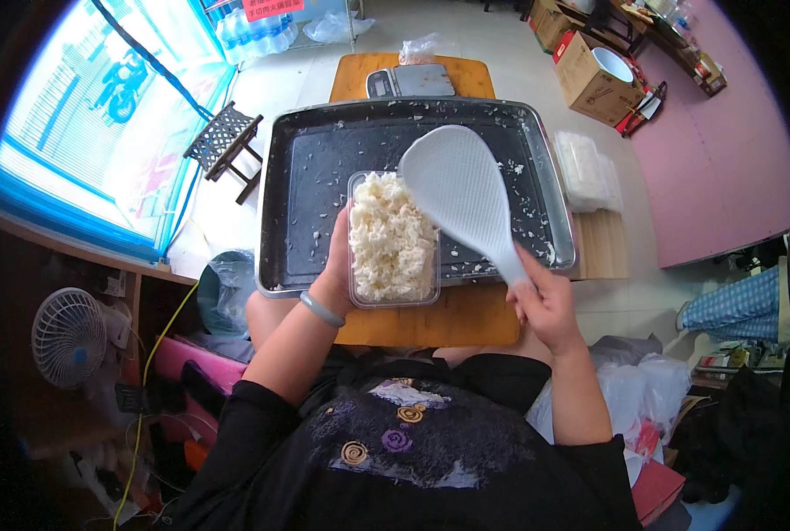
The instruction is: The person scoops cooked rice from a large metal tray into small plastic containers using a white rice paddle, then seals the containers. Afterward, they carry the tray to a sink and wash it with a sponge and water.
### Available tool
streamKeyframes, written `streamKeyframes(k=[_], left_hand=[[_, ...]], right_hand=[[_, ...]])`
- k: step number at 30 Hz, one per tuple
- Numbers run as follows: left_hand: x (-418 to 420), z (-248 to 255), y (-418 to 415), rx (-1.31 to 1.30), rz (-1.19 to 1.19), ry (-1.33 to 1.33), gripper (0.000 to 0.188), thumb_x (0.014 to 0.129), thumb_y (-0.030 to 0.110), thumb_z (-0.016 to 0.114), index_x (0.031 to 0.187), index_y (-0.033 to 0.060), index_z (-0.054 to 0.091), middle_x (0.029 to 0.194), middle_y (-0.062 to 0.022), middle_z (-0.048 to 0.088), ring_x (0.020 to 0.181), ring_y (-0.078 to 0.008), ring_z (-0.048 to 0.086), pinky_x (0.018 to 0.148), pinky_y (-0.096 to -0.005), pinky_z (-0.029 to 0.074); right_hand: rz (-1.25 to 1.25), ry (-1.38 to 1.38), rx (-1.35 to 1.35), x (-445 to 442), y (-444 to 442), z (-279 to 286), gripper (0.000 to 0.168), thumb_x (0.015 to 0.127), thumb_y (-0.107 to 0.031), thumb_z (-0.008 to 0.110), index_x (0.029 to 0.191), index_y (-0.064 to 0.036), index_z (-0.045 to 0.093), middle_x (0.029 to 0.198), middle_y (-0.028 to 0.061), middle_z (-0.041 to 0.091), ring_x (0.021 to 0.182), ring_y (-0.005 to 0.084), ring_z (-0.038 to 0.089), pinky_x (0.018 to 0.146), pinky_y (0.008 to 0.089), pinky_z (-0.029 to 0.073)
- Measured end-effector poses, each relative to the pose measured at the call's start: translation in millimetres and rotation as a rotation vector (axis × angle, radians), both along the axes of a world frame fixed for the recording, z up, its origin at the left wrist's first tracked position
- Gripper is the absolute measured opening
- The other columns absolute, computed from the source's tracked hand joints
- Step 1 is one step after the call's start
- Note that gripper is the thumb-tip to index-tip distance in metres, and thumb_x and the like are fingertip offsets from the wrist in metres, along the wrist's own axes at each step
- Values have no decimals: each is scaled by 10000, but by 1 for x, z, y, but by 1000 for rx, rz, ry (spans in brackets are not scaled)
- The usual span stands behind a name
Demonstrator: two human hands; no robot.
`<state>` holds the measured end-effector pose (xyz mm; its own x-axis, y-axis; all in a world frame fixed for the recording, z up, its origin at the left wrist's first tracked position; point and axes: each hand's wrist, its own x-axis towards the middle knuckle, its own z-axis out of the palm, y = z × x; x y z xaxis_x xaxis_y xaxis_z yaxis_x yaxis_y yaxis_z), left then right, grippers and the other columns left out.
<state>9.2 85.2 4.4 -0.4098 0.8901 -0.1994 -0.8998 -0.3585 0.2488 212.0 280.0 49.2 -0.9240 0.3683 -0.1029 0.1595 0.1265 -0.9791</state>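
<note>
My left hand (339,255) holds a clear plastic container (395,304) from its left side. White cooked rice (395,239) fills it, heaped in clumps. A large white rice paddle (458,186) is in my right hand (546,299), gripped by its handle. The paddle's broad textured blade points up and left, and its edge overlaps the container's upper right in this view. Both are over a wide dark metal tray (315,219), where loose rice grains are scattered, mostly towards the right side.
The tray rests on an orange wooden table (428,325). Beyond it stands a digital kitchen scale (411,81). To the right, filled clear containers (584,169) are stacked on a wooden surface (600,245). A small folding stool (225,143) is at the left, near a white fan (69,337).
</note>
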Motion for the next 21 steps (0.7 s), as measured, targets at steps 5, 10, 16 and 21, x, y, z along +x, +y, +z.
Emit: streamKeyframes(k=[5, 10, 16, 21], left_hand=[[0, -13, -5, -14, -13, 16, 679, 872, 578, 264, 1339, 91, 342, 1266, -184, 450, 1094, -341, 523, 907, -495, 455], [8, 3, -2, -37, -26, 43, 633, 879, 537, 275, 1321, 96, 381, 1269, -158, 474, 1092, -316, 525, 926, -460, 431], [8, -12, -11, -72, 12, 58, 617, 880, 525, 292, 1287, 79, 419, 1214, -154, 512, 1061, -326, 541, 899, -472, 451], [11, -7, -6, -62, 4, -13, 609, 879, 523, 316, 1284, 81, 425, 1204, -156, 519, 1050, -326, 548, 898, -480, 452]], right_hand=[[236, 127, 446, -1, -3, -3, 444, 813, -8, 537, 1251, -71, 508, 726, 161, 601, 574, 145, 552, 562, 264, 455], [-64, 95, 382, -16, 3, -12, 436, 817, -25, 545, 1249, -77, 513, 705, 137, 596, 595, 137, 555, 589, 256, 458], [203, 148, 519, -4, -5, -1, 434, 814, -25, 540, 1244, -74, 519, 711, 151, 604, 597, 151, 574, 584, 265, 463], [-10, 134, 447, -13, -4, -7, 416, 823, -37, 541, 1237, -67, 522, 710, 158, 598, 595, 148, 569, 571, 274, 460]])
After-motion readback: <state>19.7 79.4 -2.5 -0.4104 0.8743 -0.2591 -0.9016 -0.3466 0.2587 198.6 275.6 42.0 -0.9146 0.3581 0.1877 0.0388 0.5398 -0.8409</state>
